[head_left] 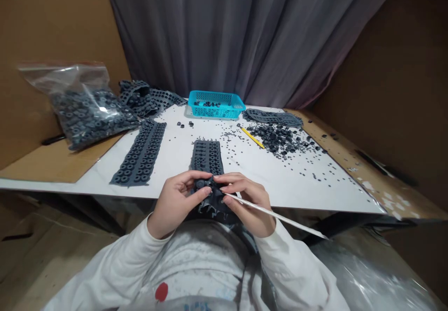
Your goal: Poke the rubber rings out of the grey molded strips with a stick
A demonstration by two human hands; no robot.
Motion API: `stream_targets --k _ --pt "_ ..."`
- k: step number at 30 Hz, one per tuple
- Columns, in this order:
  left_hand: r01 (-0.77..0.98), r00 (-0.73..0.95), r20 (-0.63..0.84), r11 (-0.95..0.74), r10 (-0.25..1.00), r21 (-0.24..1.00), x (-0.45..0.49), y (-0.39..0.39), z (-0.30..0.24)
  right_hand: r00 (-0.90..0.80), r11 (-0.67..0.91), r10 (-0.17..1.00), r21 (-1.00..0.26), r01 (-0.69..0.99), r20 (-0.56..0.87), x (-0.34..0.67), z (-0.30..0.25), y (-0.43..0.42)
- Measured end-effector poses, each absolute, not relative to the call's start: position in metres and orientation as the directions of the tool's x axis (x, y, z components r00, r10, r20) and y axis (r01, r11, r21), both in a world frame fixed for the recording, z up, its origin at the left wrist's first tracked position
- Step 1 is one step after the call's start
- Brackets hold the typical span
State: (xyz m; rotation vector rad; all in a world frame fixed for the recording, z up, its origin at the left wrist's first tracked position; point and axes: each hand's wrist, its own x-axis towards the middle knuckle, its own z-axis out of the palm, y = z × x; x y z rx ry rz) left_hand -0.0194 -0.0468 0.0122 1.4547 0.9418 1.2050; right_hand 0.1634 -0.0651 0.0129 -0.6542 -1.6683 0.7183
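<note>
A dark grey rubber sheet [207, 158] moulded with rows of small rings hangs over the near edge of the white table [297, 180]. My left hand [177, 201] pinches the sheet's near end between thumb and fingers. My right hand [249, 203] grips the same end from the right and also holds a long thin white stick [280, 216] that points right and down. Both hands are closed on the sheet, close to my chest.
Another ring sheet [142, 152] lies to the left. A clear bag of rings [84, 108] sits far left. A turquoise basket [215, 104] stands at the back. Loose rings [280, 138], a yellow pencil [252, 137] and more sheets [273, 116] lie right.
</note>
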Motion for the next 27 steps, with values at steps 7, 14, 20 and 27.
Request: stream_targets --k 7,14,20,27 --pt "-0.051 0.203 0.207 -0.201 0.957 0.978 -0.020 -0.047 0.012 -0.232 0.670 0.726 -0.742 0.026 0.647 0.162 0.008 -0.064" --pt "-0.055 0.230 0.147 -0.138 0.962 0.989 -0.021 -0.048 0.016 -0.266 0.749 0.651 -0.658 0.078 0.711 0.161 0.008 -0.063" --pt "-0.018 0.244 0.109 -0.108 0.964 0.994 -0.025 -0.048 0.017 -0.237 0.694 0.708 -0.717 0.064 0.665 0.160 0.005 -0.064" --pt "0.003 0.236 0.117 -0.122 0.965 0.993 -0.024 -0.048 0.016 -0.211 0.688 0.718 -0.722 0.069 0.663 0.159 -0.002 -0.063"
